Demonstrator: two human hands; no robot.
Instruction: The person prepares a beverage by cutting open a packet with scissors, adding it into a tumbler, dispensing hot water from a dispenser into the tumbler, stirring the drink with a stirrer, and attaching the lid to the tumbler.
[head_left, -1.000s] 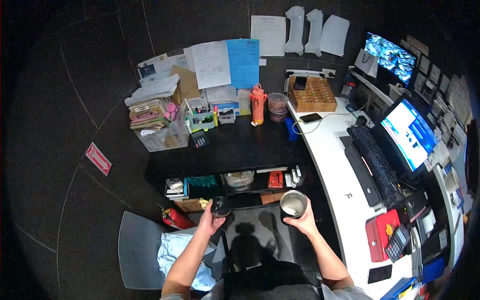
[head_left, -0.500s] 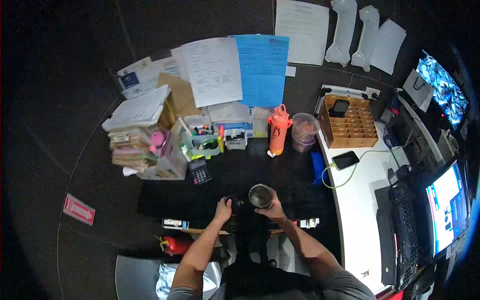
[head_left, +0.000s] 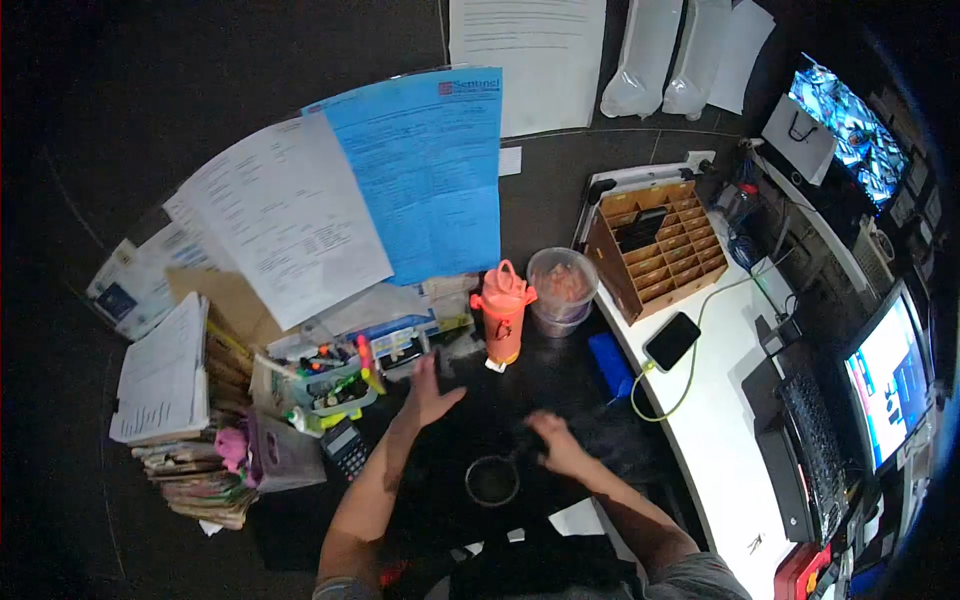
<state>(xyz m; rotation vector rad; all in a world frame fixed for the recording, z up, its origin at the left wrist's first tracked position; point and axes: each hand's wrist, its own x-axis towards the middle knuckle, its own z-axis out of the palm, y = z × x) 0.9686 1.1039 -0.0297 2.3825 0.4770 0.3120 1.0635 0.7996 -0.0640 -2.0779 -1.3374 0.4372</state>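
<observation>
The broad, flat black desk (head_left: 485, 420) is offering open room nearside of the coral, cylindrical plastic bottle (head_left: 505, 318). Nearside-left of it, the left hand (head_left: 428, 398) is holding nothing, thumb and fingers apart; nearside-right, the right hand (head_left: 562, 448) is seeming empty, finger spacing unclear. Directly nearside, a dark, round, metal-rimmed cup (head_left: 492, 482) is standing near the front edge, where a low forearm could be knocking it off.

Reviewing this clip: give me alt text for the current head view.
A person's left hand and right hand, both apparently empty, reach over a black desk near a round dark cup. An orange bottle and clear tub stand beyond.
</observation>
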